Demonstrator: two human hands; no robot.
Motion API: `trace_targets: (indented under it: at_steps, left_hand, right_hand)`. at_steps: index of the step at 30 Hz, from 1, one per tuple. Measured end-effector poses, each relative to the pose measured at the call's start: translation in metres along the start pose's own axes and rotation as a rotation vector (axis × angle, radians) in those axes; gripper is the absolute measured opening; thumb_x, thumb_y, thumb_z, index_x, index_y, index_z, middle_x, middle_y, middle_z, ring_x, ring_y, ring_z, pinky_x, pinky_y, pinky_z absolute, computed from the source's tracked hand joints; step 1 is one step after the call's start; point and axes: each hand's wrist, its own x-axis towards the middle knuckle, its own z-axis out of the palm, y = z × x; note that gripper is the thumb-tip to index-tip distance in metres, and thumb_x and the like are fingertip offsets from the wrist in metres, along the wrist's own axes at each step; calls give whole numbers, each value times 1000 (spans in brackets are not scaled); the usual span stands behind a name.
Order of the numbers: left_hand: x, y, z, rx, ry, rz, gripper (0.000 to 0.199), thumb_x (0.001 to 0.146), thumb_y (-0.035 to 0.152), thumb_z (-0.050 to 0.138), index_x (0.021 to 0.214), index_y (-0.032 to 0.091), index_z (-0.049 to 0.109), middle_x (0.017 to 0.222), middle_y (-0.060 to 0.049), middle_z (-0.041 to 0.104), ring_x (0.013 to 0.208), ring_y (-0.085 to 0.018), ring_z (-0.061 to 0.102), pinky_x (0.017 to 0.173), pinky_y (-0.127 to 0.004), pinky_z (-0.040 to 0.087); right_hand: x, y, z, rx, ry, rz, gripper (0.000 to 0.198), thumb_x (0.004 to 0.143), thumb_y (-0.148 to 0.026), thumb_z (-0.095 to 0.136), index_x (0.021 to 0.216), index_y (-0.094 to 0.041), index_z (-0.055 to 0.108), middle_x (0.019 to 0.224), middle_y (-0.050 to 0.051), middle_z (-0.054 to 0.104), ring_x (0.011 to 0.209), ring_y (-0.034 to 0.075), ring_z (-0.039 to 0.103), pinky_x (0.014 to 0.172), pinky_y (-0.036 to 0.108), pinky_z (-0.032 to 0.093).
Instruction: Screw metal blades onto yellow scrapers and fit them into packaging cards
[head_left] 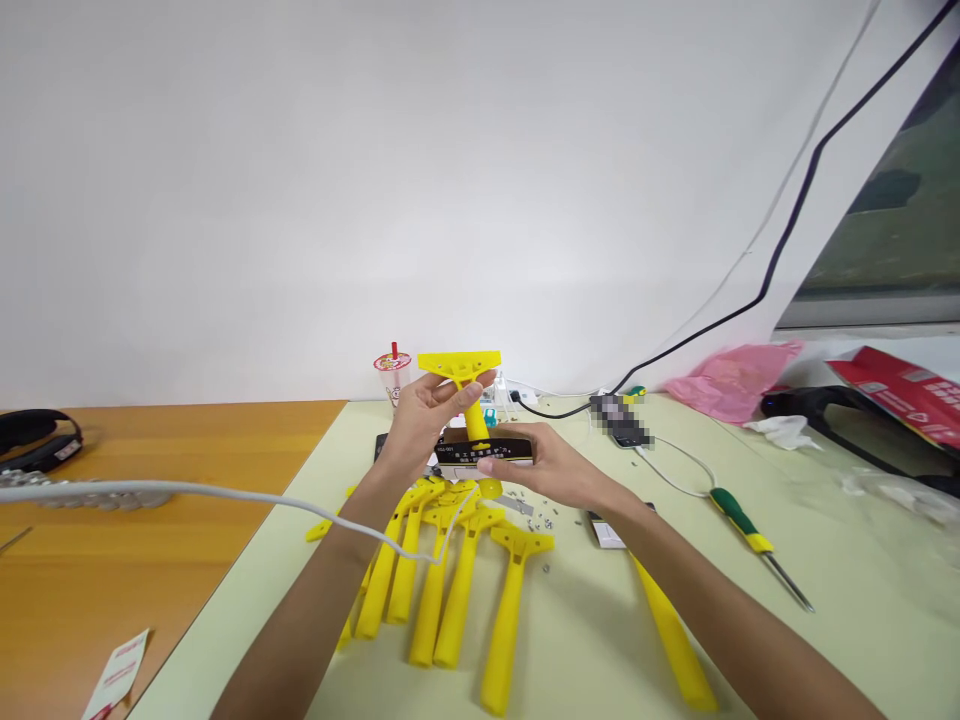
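Yellow scraper [459, 362]: it is in the air above the pale table [585, 640], at the middle of the scene, with its wide head up and its handle down.
Left hand [431, 412]: closed on the scraper just below the head, with the thumb on the near side of the handle.
Black card [454, 459]: this printed piece is at the handle, and the handle goes down behind its front face. I cannot tell if it goes fully around.
Right hand [555, 468]: gripping the black card at its right part, the thumb pressed on the front face.
Other scrapers [431, 590]: a group of them lies on the near side, below the hands, heads to the far side. One more yellow handle [679, 640] lies apart at right, partly hidden by the right forearm.
Small metal parts [547, 523]: scattered on the table, just beyond the scraper heads.
Screwdriver [739, 515]: green and yellow, lying at right, its tip toward the near side.
Far side: a cup [392, 372] with a red straw stands left of the raised scraper; a phone [630, 434] and a pink bag [731, 382] lie to the right.
Left side: an orange wooden table [225, 440] is beside the pale one.
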Motion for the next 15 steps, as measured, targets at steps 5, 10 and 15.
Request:
trace_targets:
  at_steps: [5, 10, 15]
  left_hand:
    - [0, 4, -2, 30, -40, -70, 56, 81, 47, 96, 128, 21, 78, 136, -16, 79, 136, -38, 70, 109, -50, 61]
    - [0, 4, -3, 51, -26, -96, 59, 83, 51, 94, 130, 20, 77, 140, -19, 76, 125, -39, 76, 94, -47, 67]
    - [-3, 6, -2, 74, -47, -108, 56, 86, 54, 90, 129, 19, 79, 147, -20, 72, 133, -40, 71, 94, -45, 67]
  right_hand:
    - [-2, -3, 1, -44, 41, 15, 40, 97, -52, 80, 127, -26, 82, 115, 3, 82, 98, 24, 74, 81, 32, 58]
    - [-3, -4, 1, -30, 83, 15, 42, 95, -53, 82, 128, -28, 80, 127, 5, 79, 110, 26, 73, 92, 37, 60]
    - [-4, -9, 4, 59, 52, 36, 41, 98, -56, 78, 126, -26, 77, 125, 5, 78, 114, 25, 71, 95, 37, 56]
